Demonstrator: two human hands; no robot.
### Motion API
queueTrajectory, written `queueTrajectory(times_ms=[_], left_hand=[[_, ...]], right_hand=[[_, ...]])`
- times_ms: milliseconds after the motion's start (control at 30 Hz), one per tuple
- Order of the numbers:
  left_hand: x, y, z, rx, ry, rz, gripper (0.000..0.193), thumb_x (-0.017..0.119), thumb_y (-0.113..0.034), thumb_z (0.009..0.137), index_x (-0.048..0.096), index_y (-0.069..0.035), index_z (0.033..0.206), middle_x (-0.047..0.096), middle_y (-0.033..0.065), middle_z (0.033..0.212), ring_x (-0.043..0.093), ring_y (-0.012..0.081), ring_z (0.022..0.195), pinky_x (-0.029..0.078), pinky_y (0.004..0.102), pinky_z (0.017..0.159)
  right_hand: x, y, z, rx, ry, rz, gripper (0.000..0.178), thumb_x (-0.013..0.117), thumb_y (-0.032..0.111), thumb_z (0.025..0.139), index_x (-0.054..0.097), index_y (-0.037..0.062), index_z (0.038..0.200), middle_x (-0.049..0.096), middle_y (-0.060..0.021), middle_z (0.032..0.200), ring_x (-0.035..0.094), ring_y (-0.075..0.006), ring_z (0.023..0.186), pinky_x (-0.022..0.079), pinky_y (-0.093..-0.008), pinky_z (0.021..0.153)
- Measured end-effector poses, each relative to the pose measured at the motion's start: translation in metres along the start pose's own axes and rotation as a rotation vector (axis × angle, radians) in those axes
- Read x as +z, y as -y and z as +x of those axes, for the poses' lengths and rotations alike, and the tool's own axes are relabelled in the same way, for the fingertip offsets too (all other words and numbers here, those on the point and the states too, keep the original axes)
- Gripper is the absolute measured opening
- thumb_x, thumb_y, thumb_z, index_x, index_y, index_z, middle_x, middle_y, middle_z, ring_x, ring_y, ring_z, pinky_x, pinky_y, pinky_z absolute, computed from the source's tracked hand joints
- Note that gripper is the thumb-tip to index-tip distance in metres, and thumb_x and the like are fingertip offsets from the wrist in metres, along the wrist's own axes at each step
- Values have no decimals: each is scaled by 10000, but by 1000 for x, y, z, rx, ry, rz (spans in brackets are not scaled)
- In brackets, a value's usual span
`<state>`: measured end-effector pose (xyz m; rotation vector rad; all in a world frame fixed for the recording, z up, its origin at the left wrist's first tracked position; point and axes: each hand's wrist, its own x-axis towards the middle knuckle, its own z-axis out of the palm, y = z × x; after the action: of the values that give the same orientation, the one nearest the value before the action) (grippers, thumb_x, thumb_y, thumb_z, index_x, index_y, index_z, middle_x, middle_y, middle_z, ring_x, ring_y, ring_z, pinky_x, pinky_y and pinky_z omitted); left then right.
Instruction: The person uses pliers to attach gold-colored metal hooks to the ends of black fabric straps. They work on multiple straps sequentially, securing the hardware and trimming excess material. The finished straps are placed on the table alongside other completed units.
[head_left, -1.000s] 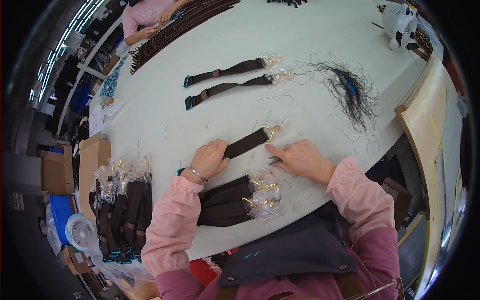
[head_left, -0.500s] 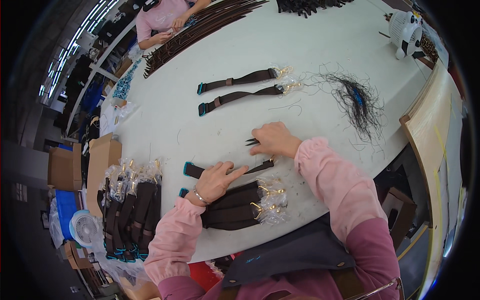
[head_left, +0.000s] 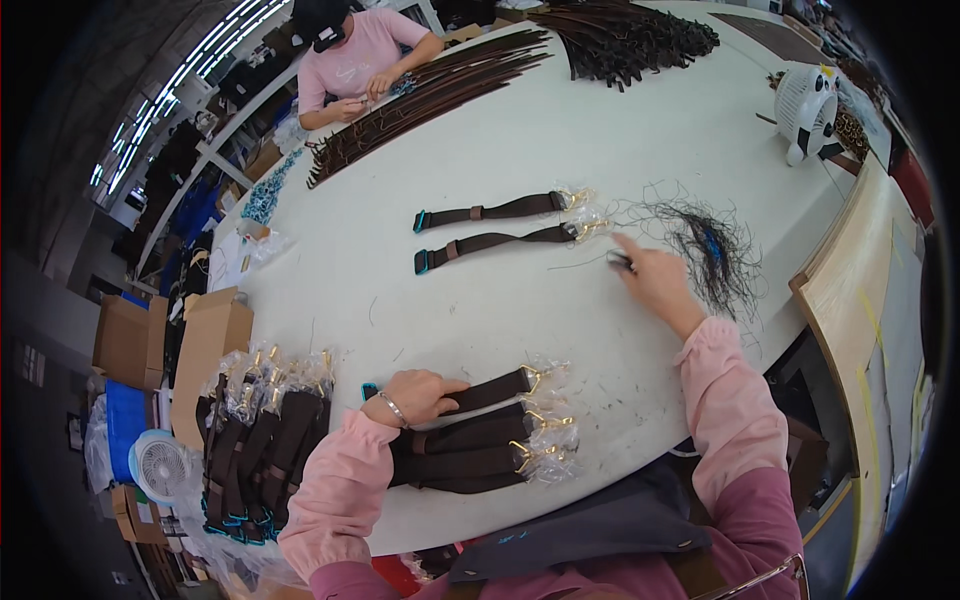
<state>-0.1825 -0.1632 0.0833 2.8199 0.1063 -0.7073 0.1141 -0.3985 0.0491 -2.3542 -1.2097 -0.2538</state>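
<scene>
The left hand [head_left: 413, 396] hides part of a brown strap [head_left: 490, 390], the left sleeve [head_left: 345, 485] the stacked straps' [head_left: 465, 464] left ends, the right hand [head_left: 656, 280] much of a dark tool [head_left: 621, 261].

Directly left of one thread tangle [head_left: 714, 252] we count two separate straps [head_left: 510, 208]; beyond it, one white fan [head_left: 805, 108].

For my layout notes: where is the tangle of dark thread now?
In the head view, the tangle of dark thread lies right of centre on the white table, beside the right hand and right of two dark straps.
</scene>
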Motion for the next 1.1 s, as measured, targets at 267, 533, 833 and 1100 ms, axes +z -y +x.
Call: queueTrajectory(times_ms=[267, 533, 833, 1100], left_hand=[[-80, 46, 117, -235, -480, 315, 534, 558, -413, 807, 447, -150, 1259, 494, 83, 1223, 467, 291, 1119, 418, 434, 842], [-64, 70, 202, -464, -381, -53, 852, 470, -676, 746, 203, -217, 1412, 160, 26, 1481, 126, 257, 1361, 170, 600, 1010], [-3, 63, 97, -536, -309, -15, 920, 491, -695, 720, 154, -213, 1427, 109, 36, 1494, 89, 262, 1370, 137, 649, 994], [40, 48, 18, -598, -315, 71, 939, 475, -715, 716, 206, -148, 1414, 168, 100, 1475, 175, 313, 1340, 169, 657, 959]], right_hand=[[1, -61, -12, 297, 0, -251, 246, 593, 268, 784, 544, 109, 965, 620, -126, 648, 619, -319, 616, 466, -435, 529], [7, -4, -3, 90, 11, -45, 394, 618, 222, 750, 519, 132, 1122, 616, -125, 639, 609, -317, 592, 464, -428, 534], [24, 66, 35, 2, 319, -43, 348, 634, 341, 760, 567, 26, 892, 603, -134, 609, 606, -323, 588, 460, -426, 548], [30, 52, -11, 51, 422, 209, 256, 638, 274, 712, 597, 61, 848, 618, -128, 637, 612, -313, 633, 457, -430, 589]])
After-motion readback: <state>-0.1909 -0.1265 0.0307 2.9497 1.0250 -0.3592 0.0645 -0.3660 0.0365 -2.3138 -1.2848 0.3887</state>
